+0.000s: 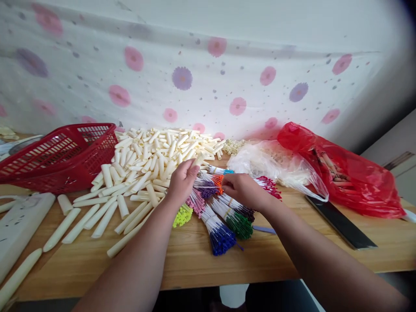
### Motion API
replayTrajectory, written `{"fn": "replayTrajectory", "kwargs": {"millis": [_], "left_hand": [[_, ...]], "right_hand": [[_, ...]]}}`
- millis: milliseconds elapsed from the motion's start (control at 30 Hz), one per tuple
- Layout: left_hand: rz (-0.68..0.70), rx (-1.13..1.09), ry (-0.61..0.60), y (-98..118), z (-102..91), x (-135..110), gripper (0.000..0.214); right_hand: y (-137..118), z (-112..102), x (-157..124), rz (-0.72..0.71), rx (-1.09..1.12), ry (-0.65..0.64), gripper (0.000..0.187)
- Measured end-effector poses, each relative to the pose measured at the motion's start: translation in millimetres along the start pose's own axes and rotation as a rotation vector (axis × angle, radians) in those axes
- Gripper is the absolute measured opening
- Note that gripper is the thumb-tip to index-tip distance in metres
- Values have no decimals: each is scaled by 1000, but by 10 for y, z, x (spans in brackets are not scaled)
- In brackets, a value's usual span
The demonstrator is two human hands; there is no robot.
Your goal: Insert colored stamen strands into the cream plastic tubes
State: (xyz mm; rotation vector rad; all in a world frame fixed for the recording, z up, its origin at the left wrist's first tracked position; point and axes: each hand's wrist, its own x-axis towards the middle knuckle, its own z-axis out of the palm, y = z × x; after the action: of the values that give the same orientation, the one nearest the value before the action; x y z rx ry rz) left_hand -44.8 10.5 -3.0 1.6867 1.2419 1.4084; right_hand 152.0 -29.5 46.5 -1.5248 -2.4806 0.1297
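Observation:
My left hand [182,181] is closed in a pinch on a short cream tube [199,160] at the near edge of a big pile of cream tubes [156,151]. My right hand [243,189] rests with curled fingers on several bundles of thin white sticks with coloured tips [224,216], its fingers pinched at the orange and purple bundle [211,184]. What the right fingers hold is hidden. Blue, green, pink, yellow and red-tipped bundles fan out below and beside the two hands on the wooden table [208,260].
A red plastic basket [58,156] lies tilted at the left. Longer cream rods [97,216] lie scattered before it, beside a white power strip [19,221]. At the right sit a clear bag [276,167], a red bag [341,173] and a flat black bar [341,223]. A flowered cloth [208,78] hangs behind.

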Motion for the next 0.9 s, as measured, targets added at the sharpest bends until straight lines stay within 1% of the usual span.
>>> {"fn": "replayTrajectory", "kwargs": {"millis": [33, 67, 100, 167, 267, 367, 467, 567, 667, 767, 900], "left_hand": [[-7, -52, -114, 51, 26, -39, 39], [-42, -129, -251, 97, 56, -79, 41], [-82, -221, -360, 135, 84, -119, 43], [-200, -377, -515, 189, 125, -184, 43], [-278, -522, -622, 223, 140, -232, 40], [-296, -671, -650, 223, 145, -243, 37], [-290, -807, -663, 213, 173, -252, 34], [-289, -860, -662, 211, 206, -265, 36], [-276, -881, -584, 219, 229, -272, 38], [-283, -902, -501, 228, 243, -275, 38], [-309, -905, -459, 223, 262, -278, 39]], "right_hand": [[63, -1, -18, -40, 85, 10, 14], [118, 10, -31, -74, 167, 23, 13], [166, 32, -40, -97, 240, 39, 12], [243, 90, -51, -108, 367, 67, 11], [325, 175, -61, -87, 592, 106, 9], [373, 235, -83, -86, 822, 127, 7], [381, 280, -118, -97, 975, 123, 7], [359, 314, -147, -105, 1140, 126, 7], [319, 328, -154, -110, 1368, 89, 11], [263, 327, -143, -82, 1460, 106, 10], [180, 338, -123, -159, 1592, 59, 10]]}}
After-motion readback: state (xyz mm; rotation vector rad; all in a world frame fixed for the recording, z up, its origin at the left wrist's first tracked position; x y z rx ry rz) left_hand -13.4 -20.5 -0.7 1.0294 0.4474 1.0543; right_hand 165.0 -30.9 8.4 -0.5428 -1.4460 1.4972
